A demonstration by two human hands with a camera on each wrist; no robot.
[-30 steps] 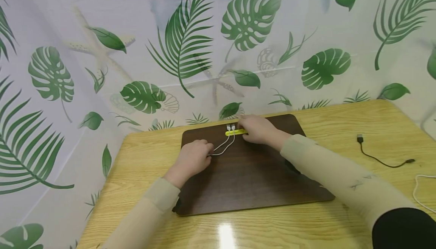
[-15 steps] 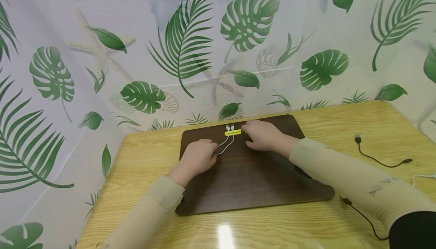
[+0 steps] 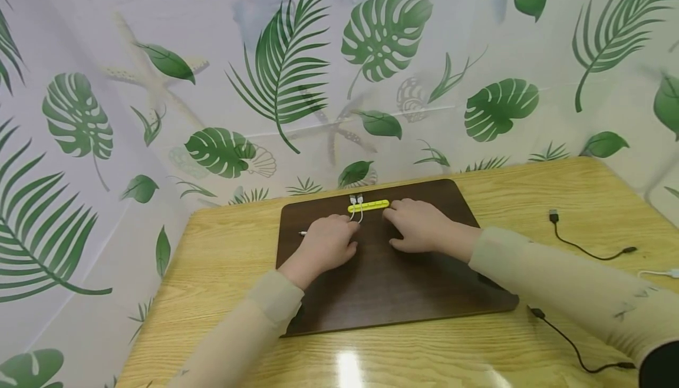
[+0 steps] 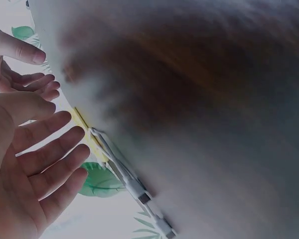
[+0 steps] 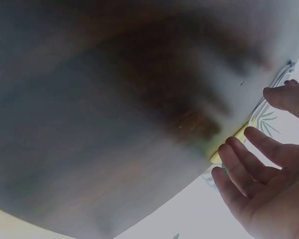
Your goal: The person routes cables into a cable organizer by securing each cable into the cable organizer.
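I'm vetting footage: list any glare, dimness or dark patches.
Head: white glare on the table near the bottom edge; left wrist: dim, with a soft dark smear on the board, bright backdrop; right wrist: similar dark smear, shadow or reflection unclear.

Screened-off nook, home or studio not distinguishable, wood-grain desk (image 3: pixel 228 237) catching glare, leaf-printed cloth (image 3: pixel 339 81) hanging behind the desk's far edge, turning forward at both far corners, dark board (image 3: pixel 403 285) lying toward the far edge, black cables (image 3: pixel 592 256) lying toward the right edge.
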